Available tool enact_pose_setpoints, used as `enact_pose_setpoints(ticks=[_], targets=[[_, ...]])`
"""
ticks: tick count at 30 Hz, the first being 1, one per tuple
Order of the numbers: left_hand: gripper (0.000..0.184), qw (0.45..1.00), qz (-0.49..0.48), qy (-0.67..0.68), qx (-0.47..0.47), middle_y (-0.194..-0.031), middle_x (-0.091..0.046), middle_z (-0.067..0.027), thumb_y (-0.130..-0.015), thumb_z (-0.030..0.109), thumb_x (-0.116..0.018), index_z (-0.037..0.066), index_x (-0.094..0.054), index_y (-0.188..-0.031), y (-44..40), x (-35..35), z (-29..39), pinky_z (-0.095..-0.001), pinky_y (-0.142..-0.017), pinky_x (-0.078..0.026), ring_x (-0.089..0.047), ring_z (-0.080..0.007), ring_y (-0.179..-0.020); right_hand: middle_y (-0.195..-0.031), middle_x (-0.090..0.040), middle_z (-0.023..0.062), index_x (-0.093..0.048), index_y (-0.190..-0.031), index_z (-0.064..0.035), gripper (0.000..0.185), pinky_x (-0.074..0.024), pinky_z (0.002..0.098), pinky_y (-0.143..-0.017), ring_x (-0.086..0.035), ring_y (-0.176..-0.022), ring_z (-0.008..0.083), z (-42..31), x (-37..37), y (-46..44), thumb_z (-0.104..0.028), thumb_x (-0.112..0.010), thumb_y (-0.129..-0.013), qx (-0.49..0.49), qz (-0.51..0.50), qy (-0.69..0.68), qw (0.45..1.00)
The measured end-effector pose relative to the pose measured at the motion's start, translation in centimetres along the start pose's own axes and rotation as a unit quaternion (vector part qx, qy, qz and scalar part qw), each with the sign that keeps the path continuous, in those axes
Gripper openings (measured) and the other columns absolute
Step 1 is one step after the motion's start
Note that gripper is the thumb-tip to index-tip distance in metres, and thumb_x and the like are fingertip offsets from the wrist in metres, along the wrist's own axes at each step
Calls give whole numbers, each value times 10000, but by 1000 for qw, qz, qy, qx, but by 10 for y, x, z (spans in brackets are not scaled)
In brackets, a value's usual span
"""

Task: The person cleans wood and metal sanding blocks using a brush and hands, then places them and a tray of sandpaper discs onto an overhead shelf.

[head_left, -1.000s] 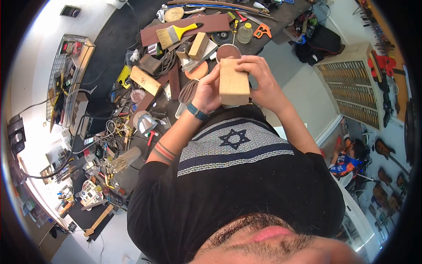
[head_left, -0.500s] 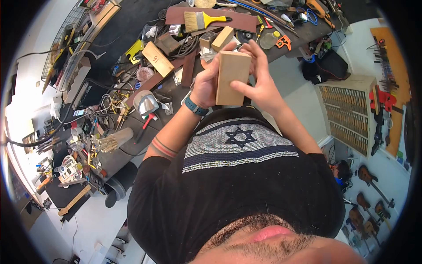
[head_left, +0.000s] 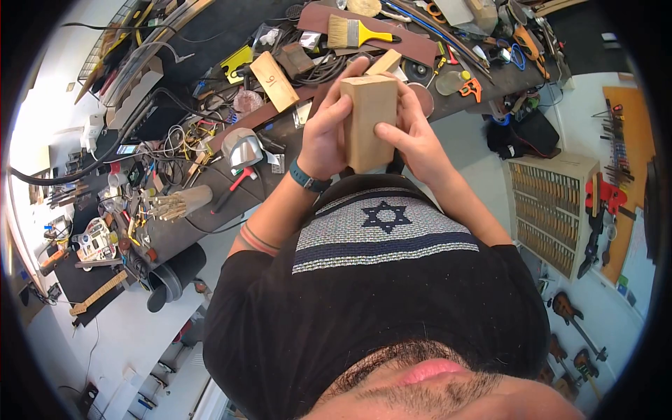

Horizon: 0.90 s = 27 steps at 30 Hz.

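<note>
Left hand: is gripping the wooden block along one side.
Right hand: is gripping the opposite side.
Block's place: is sitting between both palms.
Writing: numbered block is apparently showing "16".

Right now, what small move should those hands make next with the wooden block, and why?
Probably turn the wooden block slightly to view another side: the left hand and right hand hold it between them, the right thumb lies on its near face, and no tool shows in either hand.
</note>
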<state>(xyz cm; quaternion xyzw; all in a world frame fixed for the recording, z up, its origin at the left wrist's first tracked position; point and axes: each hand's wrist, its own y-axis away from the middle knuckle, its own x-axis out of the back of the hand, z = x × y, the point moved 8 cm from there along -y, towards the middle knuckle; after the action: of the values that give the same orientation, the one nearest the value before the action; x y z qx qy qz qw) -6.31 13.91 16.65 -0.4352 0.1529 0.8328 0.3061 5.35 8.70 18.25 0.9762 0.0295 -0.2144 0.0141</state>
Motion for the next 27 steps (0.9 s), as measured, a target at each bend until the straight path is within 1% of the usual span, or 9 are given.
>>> enact_pose_setpoints(ticks=[3, 7, 10, 11, 14, 20, 23, 26, 27], targets=[[946, 993, 26, -73, -89, -1567, -571, -154, -881, 43, -756, 111, -348, -1731, 4, -3, 23, -450, -1189, -499, -600, -287, -1413, -1650, -462, 141, -305, -1714, -47, 733, -437, 393, -1239, -467, -1545, 232, 23, 17, 2, -221, -697, -1120, -21, 45, 12, 999], [1206, 890, -95, -373, -244, -1526, -538, -190, -773, -119, -840, 165, -201, -1755, 15, -28, 34, -485, -1165, -503, -597, -305, -1356, -1606, -539, 99, -410, -1687, -83, 530, -488, 395, -1199, -555, -1468, 166, 43, 11, 14, -311, -494, -1215, -130, 54, -56, 989], [1207, 855, -138, -423, -268, -1543, -528, -196, -772, -95, -845, 170, -198, -1756, 20, -38, 27, -493, -1173, -481, -592, -298, -1358, -1565, -575, 91, -398, -1693, -91, 553, -519, 383, -1166, -614, -1404, 167, 39, 3, 12, -352, -493, -1214, -158, -30, -146, 976], [1214, 849, -133, -442, -259, -1518, -533, -180, -762, -88, -847, 171, -196, -1753, 21, -38, 25, -544, -1244, -427, -600, -304, -1363, -1525, -601, 87, -406, -1671, -77, 553, -540, 360, -1134, -641, -1372, 165, 40, 6, 11, -377, -491, -1213, -151, -11, -146, 978], [1105, 829, -131, -457, -295, -1476, -530, -176, -732, -104, -820, 79, -313, -1698, 20, -43, 28, -468, -1170, -498, -590, -299, -1390, -1511, -603, 90, -416, -1643, -60, 551, -547, 349, -1121, -643, -1364, 152, 37, 18, 7, -382, -512, -1206, -129, -12, -119, 984], [1085, 807, -149, -476, -315, -1458, -493, -159, -736, -100, -829, 62, -332, -1687, 17, -48, 23, -491, -1241, -479, -557, -302, -1440, -1509, -600, 92, -424, -1625, -45, 569, -535, 362, -1125, -635, -1364, 163, 32, 36, 12, -362, -579, -1179, -157, 36, -123, 979], [1094, 813, -138, -472, -310, -1454, -483, -147, -735, -112, -826, 76, -331, -1693, 14, -47, 26, -498, -1255, -469, -555, -313, -1444, -1511, -601, 96, -433, -1624, -37, 601, -497, 370, -1151, -613, -1375, 179, 22, 57, 11, -309, -654, -1137, -113, 81, -117, 983], [1197, 814, -116, -491, -289, -1466, -452, -133, -767, -119, -867, 114, -205, -1737, 8, -33, 24, -601, -1230, -476, -585, -351, -1430, -1512, -602, 99, -445, -1624, -29, 633, -458, 383, -1177, -585, -1393, 189, -9, 76, 15, -232, -711, -1086, -57, 129, -91, 986], [1113, 828, -102, -467, -294, -1485, -442, -139, -790, -110, -890, 100, -299, -1709, 7, -33, 24, -552, -1202, -519, -572, -364, -1449, -1515, -604, 106, -449, -1628, -28, 668, -439, 391, -1199, -571, -1415, 201, -20, 79, 15, -168, -727, -1037, -32, 135, -91, 986]])
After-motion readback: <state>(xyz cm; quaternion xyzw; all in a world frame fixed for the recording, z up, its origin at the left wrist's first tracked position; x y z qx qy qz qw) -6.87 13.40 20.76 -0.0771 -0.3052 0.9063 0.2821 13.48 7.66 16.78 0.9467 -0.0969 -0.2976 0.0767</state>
